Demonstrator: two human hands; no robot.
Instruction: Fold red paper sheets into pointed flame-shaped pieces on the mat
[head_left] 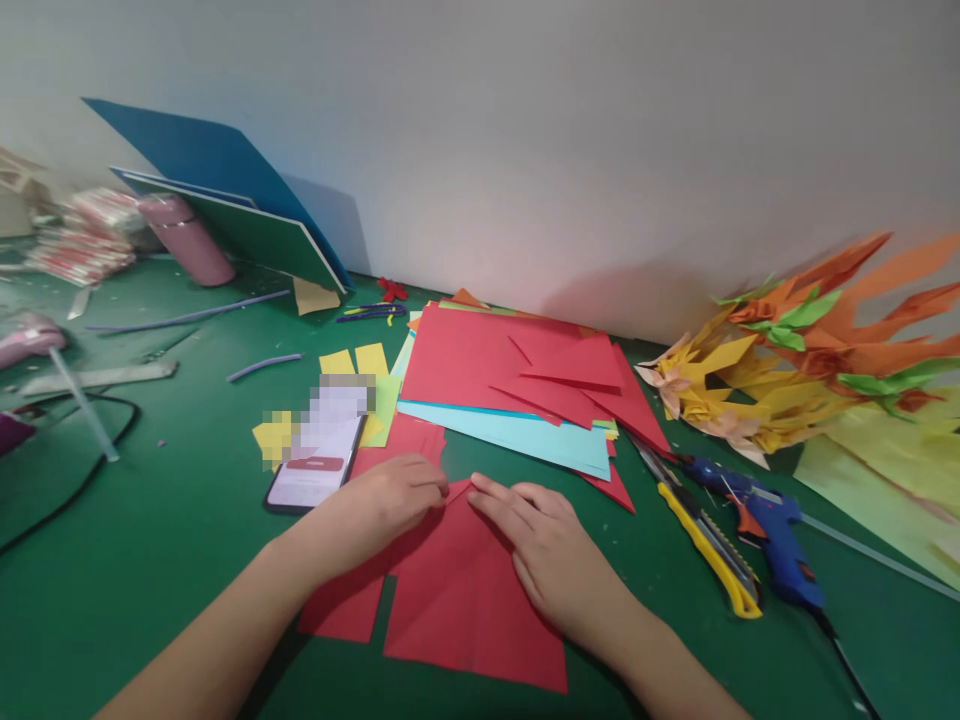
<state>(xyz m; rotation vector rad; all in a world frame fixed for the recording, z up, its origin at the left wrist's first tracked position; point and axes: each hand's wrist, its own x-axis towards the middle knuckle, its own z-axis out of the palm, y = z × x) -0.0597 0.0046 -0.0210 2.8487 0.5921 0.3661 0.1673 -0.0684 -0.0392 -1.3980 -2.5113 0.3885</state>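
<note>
A red sheet of paper lies on the green table right in front of me, with a folded corner pointing away. My left hand rests on its upper left part, fingers curled and pressed onto the fold. My right hand lies flat on the sheet to the right, fingers stretched toward the paper's tip. A second red strip lies under my left forearm.
A phone lies left of my hands. Behind is a stack of red and light blue paper. To the right lie a yellow utility knife, a blue glue gun and paper flowers. Boards lean on the wall.
</note>
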